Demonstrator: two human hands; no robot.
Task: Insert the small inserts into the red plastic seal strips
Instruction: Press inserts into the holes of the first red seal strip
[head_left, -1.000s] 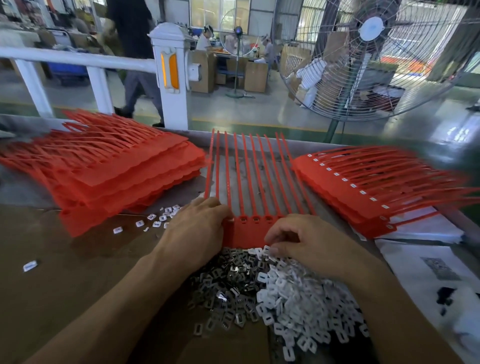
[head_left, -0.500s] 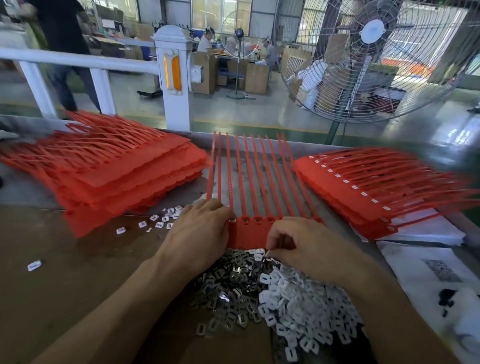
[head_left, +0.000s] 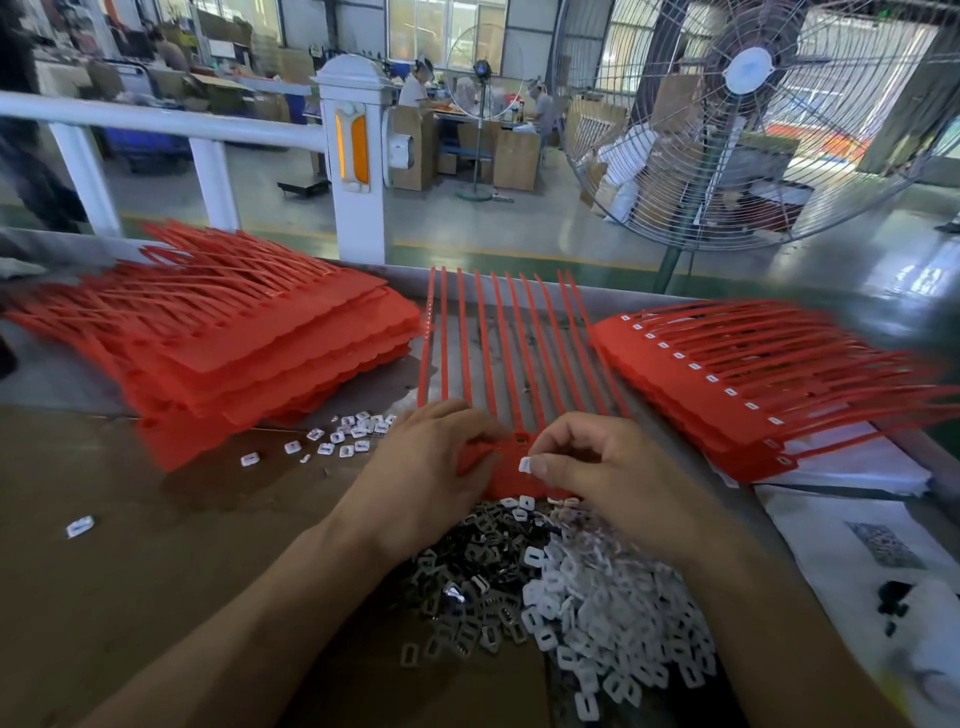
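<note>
A red sheet of joined seal strips (head_left: 511, 358) lies in the middle of the table, its tails pointing away from me. My left hand (head_left: 426, 462) holds the sheet's near left edge with curled fingers. My right hand (head_left: 602, 467) pinches a small white insert (head_left: 525, 464) between thumb and forefinger, just above the sheet's near flat part. A heap of white and metal inserts (head_left: 561, 597) lies right below both hands.
A stack of red seal sheets (head_left: 234, 338) sits at the left, another stack with white inserts fitted (head_left: 769, 384) at the right. Loose white inserts (head_left: 343, 436) lie scattered left of my left hand. White paper (head_left: 857, 545) lies at the right. A big fan (head_left: 753, 119) stands behind.
My right hand has lifted from the heap with a white insert pinched and moved up over the red sheet. My left hand has stayed on the sheet's edge.
</note>
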